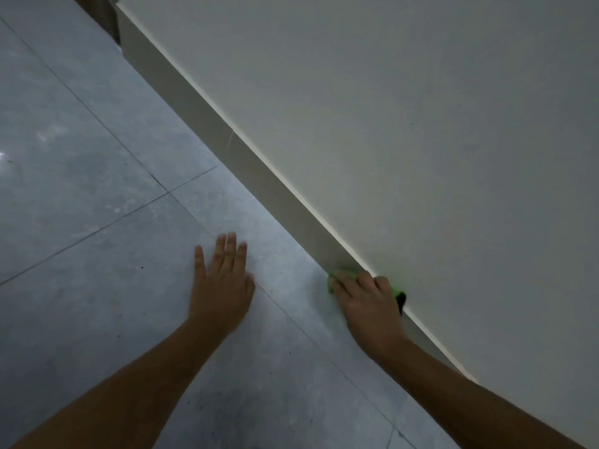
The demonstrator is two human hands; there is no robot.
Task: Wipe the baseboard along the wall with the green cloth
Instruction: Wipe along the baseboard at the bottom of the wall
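Note:
A pale baseboard (pixel 207 118) runs diagonally from the upper left to the lower right, at the foot of a plain wall (pixel 389 124). My right hand (pixel 366 303) presses the green cloth (pixel 331 283) against the baseboard low in the view; only the cloth's bright edges show around my fingers. My left hand (pixel 223 283) lies flat on the grey tiled floor (pixel 97 205), fingers spread, well to the left of the cloth and holding nothing.
A dark wooden frame or door edge (pixel 103 17) stands at the far end of the baseboard, top left. Grout lines cross the floor tiles. A small dark object (pixel 401 299) shows beside my right hand at the baseboard's top edge.

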